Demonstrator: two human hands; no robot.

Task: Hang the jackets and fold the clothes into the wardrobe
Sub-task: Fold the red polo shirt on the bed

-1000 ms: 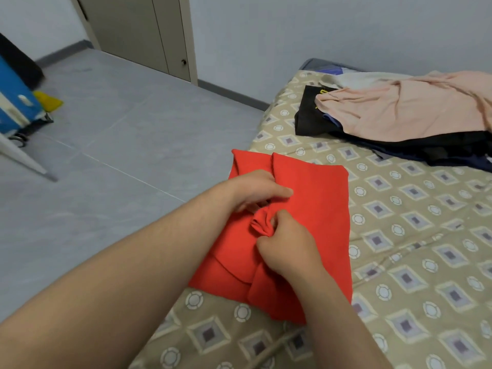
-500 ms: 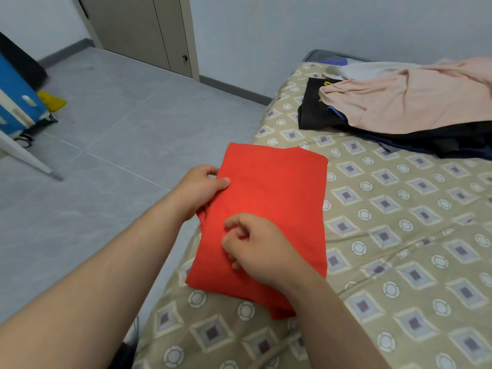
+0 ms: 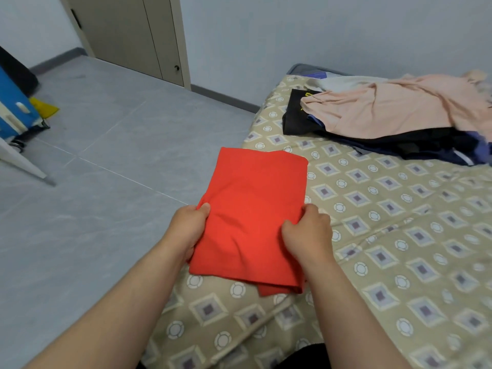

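**Folded red garment, gripped at both side edges**

- Left hand (image 3: 190, 230): thumb lies on top of the cloth and the fingers are tucked under its left edge, pinching it.
- Right hand (image 3: 308, 233): thumb on top, fingers curled round the right edge.
- Red garment (image 3: 253, 209): a folded rectangle, smooth face up, lying between the hands on the near corner of the bed (image 3: 399, 262), close to its floor-side edge.
- Pile of clothes (image 3: 399, 113): unfolded, well apart at the far end of the bed.
- Door (image 3: 138, 30): closed, across the floor.

Risk: a loose layer shows at the near bottom corner. If the garment is lifted by the side edges alone, the middle may sag and the fold may open.

Change: half a second ago the right hand rested on the middle of the cloth. It now holds the right edge, and the left hand has moved nearer along its side.
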